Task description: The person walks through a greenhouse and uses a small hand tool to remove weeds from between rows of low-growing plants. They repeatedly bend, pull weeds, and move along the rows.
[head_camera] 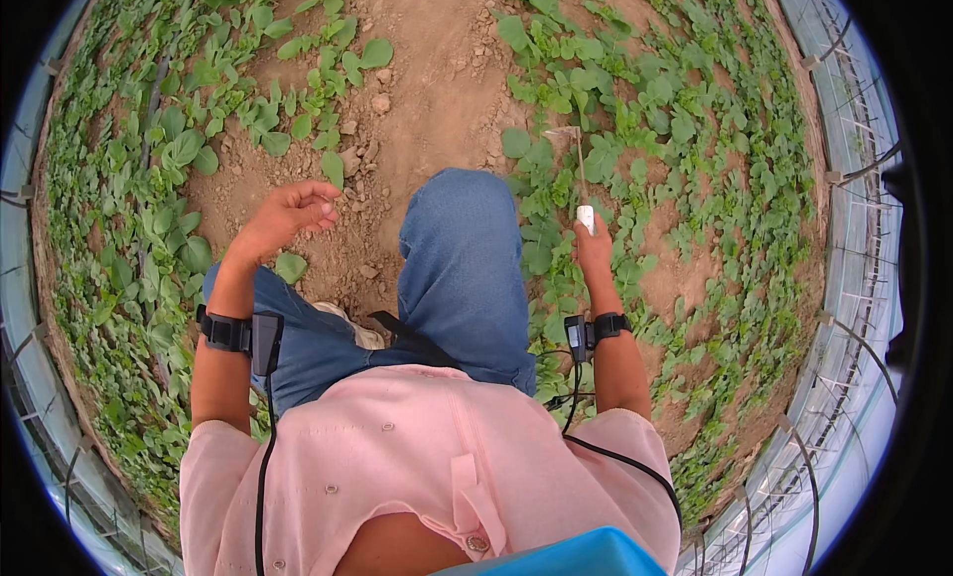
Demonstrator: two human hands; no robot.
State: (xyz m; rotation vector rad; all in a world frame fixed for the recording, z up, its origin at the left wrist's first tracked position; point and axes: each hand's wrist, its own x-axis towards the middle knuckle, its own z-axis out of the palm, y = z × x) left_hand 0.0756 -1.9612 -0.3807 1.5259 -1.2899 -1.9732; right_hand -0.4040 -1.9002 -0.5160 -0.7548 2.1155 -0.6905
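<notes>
In my right hand (595, 244) is the white handle of a small hand hoe (581, 162). Its thin metal shank points away from me, and the narrow blade at its far end turns left among the leaves of the right-hand plant bed (655, 92). Over bare soil at the edge of the left-hand plant bed (179, 148) hovers my left hand (287, 215). Its fingers are loosely curled, slightly apart, with nothing visible in them. A single broad green leaf (333, 169) shows just beyond its fingertips, and another low leaf (290, 267) lies below the wrist.
A bare dirt path (435, 77) with loose clods (380, 103) runs ahead between the beds. My bent knee (461, 226) is over it. A dark drip line (153, 99) crosses the left bed. Curved greenhouse walls (864, 203) bound both sides. Black cables (262, 457) run from my wrist-strapped devices.
</notes>
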